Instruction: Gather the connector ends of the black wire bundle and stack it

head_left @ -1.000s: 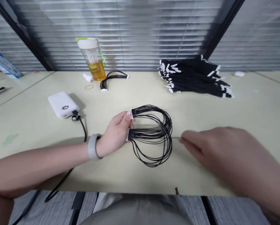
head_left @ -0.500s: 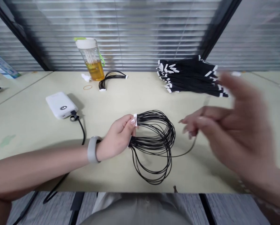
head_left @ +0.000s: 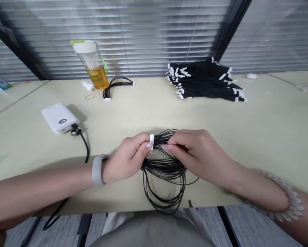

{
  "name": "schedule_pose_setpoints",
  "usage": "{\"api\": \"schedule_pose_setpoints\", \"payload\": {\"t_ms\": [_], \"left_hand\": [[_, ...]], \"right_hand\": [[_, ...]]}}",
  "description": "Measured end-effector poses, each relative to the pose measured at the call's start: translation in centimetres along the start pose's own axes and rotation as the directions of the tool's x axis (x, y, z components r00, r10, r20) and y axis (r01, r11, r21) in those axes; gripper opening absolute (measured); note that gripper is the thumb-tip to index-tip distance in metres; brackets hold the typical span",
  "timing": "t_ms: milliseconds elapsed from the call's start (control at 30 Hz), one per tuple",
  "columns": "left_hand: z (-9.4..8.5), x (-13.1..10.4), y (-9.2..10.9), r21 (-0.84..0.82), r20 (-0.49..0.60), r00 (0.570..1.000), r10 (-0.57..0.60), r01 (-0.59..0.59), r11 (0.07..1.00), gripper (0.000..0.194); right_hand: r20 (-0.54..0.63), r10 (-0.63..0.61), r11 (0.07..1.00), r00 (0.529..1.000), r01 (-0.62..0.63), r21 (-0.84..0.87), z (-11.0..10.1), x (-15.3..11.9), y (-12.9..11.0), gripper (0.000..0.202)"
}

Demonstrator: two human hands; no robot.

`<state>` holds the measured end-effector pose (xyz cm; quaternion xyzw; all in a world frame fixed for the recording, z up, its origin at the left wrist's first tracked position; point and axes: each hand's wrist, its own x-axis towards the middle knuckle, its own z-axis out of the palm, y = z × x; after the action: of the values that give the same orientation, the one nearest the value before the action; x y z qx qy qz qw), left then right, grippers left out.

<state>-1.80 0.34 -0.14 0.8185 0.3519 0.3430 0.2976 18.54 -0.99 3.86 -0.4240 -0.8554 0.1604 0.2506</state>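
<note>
My left hand (head_left: pixel 129 156) grips a white connector (head_left: pixel 152 140) between thumb and fingers. Many thin black wires run from it in loops, forming a wire harness (head_left: pixel 166 168) whose lower end tucks under the same hand. Close to the connector's right face, my right hand (head_left: pixel 195 147) pinches a single wire end; a small metallic tip shows at its fingertips. Whether that tip sits inside the connector, I cannot tell. One loose wire loop sticks out below my right hand.
A pile of black harnesses with white connectors (head_left: pixel 205 82) lies at the back. A bottle of amber liquid (head_left: pixel 94 68) stands beside a smaller harness (head_left: pixel 117 84). At left lies a white power bank (head_left: pixel 60 118) with a black cable (head_left: pixel 85 144) running over the table's front edge.
My right hand has come in from the right, bringing the wire end up to the connector. My left hand keeps its hold. The view has shifted slightly.
</note>
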Motion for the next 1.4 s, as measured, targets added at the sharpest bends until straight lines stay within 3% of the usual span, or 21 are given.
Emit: {"api": "schedule_pose_setpoints", "payload": {"t_ms": [633,1400], "left_hand": [[0.16,0.09,0.02,0.087,0.028,0.999,0.015,-0.018,0.996,0.026],[0.08,0.18,0.06,0.12,0.054,0.998,-0.022,0.015,0.993,0.026]], "right_hand": [[0.096,0.023,0.999,0.995,-0.018,-0.045,0.15,0.29,-0.05,0.036],[0.072,0.012,0.996,0.997,-0.005,-0.093,0.39,0.17,0.29,0.037]]}}
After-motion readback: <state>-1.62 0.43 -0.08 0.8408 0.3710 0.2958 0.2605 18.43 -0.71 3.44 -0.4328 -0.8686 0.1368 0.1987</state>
